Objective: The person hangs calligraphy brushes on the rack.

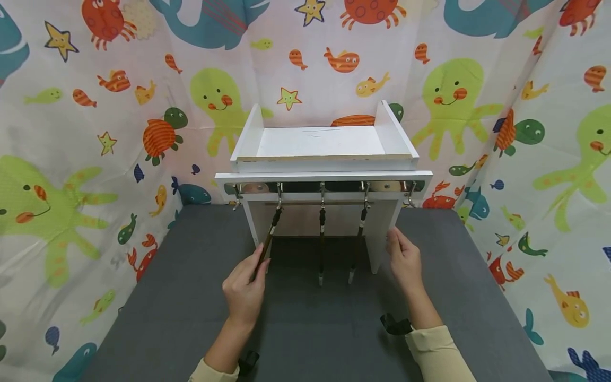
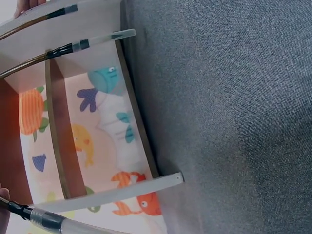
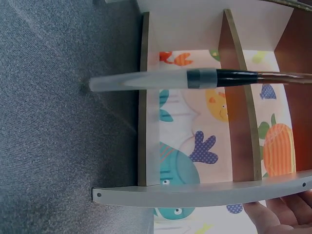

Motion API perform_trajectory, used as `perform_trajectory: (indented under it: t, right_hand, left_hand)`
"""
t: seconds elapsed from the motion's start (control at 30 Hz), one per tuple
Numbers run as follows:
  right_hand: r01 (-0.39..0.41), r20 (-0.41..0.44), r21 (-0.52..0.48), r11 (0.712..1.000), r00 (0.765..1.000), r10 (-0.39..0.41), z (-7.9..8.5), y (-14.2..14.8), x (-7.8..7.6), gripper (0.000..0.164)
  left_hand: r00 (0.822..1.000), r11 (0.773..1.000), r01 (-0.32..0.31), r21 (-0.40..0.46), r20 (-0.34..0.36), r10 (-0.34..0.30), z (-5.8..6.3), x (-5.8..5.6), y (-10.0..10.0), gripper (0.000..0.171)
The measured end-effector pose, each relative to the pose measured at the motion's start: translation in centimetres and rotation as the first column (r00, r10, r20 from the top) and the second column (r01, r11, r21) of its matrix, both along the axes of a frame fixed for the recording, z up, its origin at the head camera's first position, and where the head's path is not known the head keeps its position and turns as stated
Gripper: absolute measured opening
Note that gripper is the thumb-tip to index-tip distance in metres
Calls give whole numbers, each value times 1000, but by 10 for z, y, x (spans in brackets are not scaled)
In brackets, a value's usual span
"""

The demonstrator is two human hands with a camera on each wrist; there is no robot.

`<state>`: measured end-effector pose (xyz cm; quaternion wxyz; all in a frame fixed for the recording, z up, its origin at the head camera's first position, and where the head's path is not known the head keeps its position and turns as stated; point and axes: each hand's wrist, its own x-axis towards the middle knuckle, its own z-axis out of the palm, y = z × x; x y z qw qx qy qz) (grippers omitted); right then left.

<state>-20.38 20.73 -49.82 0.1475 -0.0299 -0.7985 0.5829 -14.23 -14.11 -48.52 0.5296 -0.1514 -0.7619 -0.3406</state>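
My left hand pinches a brush with a dark handle and a pale capped tip. This brush hangs tilted from a hook on the front rail of a small white shelf. In the left wrist view its clear cap shows low, with my fingers at the left edge. A middle brush and a right brush hang from neighbouring hooks, caps downward. My right hand holds the shelf's right side panel by its front edge; in the right wrist view, fingers curl beside that panel.
The shelf stands on a grey cloth-covered table, its open tray on top. Outer metal hooks hold no brush. A curtain printed with sea animals hangs behind and on both sides. Dark straps sit at my wrists.
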Motion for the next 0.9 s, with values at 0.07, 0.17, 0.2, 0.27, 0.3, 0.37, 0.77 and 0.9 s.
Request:
perform_trajectory:
  t: [0.07, 0.17, 0.2, 0.27, 0.3, 0.37, 0.77, 0.9]
  right_hand:
    - [-1, -2, 3, 1000, 1000, 1, 0, 0, -1, 59]
    - [0, -11, 0, 1000, 1000, 0, 0, -1, 0, 58]
    - [1, -13, -2, 1000, 1000, -1, 0, -1, 0, 58]
    - [3, -13, -2, 1000, 1000, -3, 2, -1, 1, 57]
    - [6, -13, -2, 1000, 1000, -6, 2, -2, 1, 57]
    - [11, -12, -4, 1000, 1000, -11, 2, -2, 2, 56]
    - [34, 2, 3, 999, 999, -34, 6, -4, 3, 55]
    - [34, 20, 3, 999, 999, -34, 9, -4, 4, 53]
  left_hand:
    - [1000, 1000, 3, 1, 3, -3, 0, 0, 0, 46]
    - [999, 999, 33, 12, 22, -33, -2, 1, 0, 46]
    - [998, 999, 47, 17, 30, -48, -3, 1, 0, 46]
    - [995, 996, 80, 31, 50, -81, -4, 2, -1, 46]
    - [994, 995, 95, 40, 59, -97, -5, 2, -1, 46]
    - [990, 992, 113, 52, 74, -117, -7, 2, -1, 46]
    - [965, 971, 222, 86, 126, -232, -9, 1, 3, 48]
    - [960, 965, 244, 92, 118, -254, -8, 0, 5, 50]
